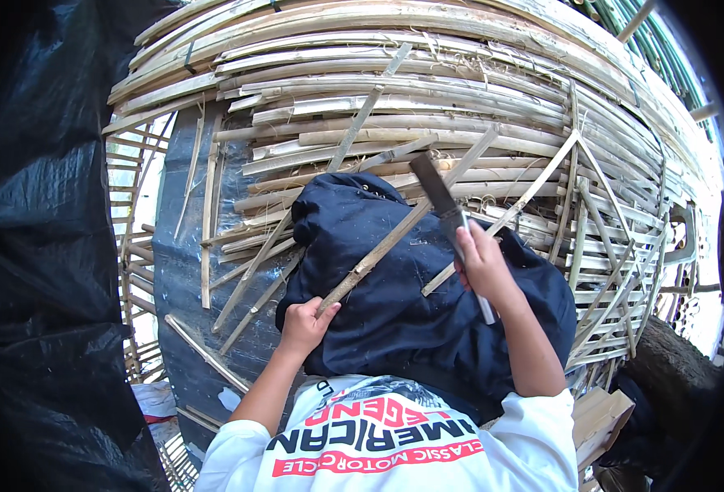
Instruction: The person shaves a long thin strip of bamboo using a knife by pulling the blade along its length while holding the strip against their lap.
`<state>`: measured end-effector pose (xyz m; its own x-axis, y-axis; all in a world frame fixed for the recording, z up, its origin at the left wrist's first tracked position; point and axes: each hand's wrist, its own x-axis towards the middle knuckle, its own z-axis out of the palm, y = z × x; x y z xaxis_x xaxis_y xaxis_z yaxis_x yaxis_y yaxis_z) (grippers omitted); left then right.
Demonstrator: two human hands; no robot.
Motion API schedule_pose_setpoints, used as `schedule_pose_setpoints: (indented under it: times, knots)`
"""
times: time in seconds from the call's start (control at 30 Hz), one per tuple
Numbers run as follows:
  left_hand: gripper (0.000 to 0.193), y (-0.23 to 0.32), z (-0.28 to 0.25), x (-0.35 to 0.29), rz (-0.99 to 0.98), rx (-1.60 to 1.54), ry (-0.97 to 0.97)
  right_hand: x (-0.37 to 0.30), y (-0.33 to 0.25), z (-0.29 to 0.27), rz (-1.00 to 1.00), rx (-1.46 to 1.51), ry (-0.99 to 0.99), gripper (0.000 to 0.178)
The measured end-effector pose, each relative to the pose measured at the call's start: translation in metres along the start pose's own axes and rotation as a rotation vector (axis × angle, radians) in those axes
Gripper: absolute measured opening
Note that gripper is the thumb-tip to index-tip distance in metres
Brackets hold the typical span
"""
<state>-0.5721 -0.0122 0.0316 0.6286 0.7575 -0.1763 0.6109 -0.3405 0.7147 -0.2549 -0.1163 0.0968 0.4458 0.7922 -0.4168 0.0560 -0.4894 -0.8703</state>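
Note:
My left hand (303, 326) is closed round the near end of a split bamboo strip (390, 239), which slants up and away to the right across my lap. In my right hand (486, 261) is a broad-bladed knife (436, 190). Its dark blade points up and to the left, close beside the strip, and its pale handle sticks out below my fist. I cannot tell whether blade and strip touch. Dark blue cloth (370, 320) covers my lap beneath both hands. A second, thinner bamboo strip (534, 190) lies slanting behind my right hand.
A wide stack of split bamboo (427, 98) fills the far side. Loose strips (255, 266) lie on a dark sheet (183, 221) at left. Black plastic (42, 246) hangs along the left edge. A cardboard box (603, 422) and a log (669, 361) are at lower right.

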Motion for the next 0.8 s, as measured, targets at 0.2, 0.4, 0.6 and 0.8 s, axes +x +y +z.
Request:
schedule_pose_setpoints:
  times: [0.2,0.4,0.6,0.8]
  knots:
    - [0.048,-0.008,0.000,-0.002,0.025,-0.012,0.030,-0.026,-0.011,0.020,0.057,-0.064,-0.200,0.030]
    - [0.049,-0.004,-0.003,-0.002,0.010,0.000,0.041,-0.025,0.009,0.022,0.035,-0.024,-0.199,0.035]
    - [0.048,-0.002,-0.003,-0.003,0.046,0.019,0.067,-0.024,0.009,0.001,-0.050,0.016,-0.159,0.022]
    - [0.046,-0.001,-0.004,-0.005,0.086,0.072,0.114,-0.027,-0.028,-0.031,-0.140,-0.310,0.253,0.024]
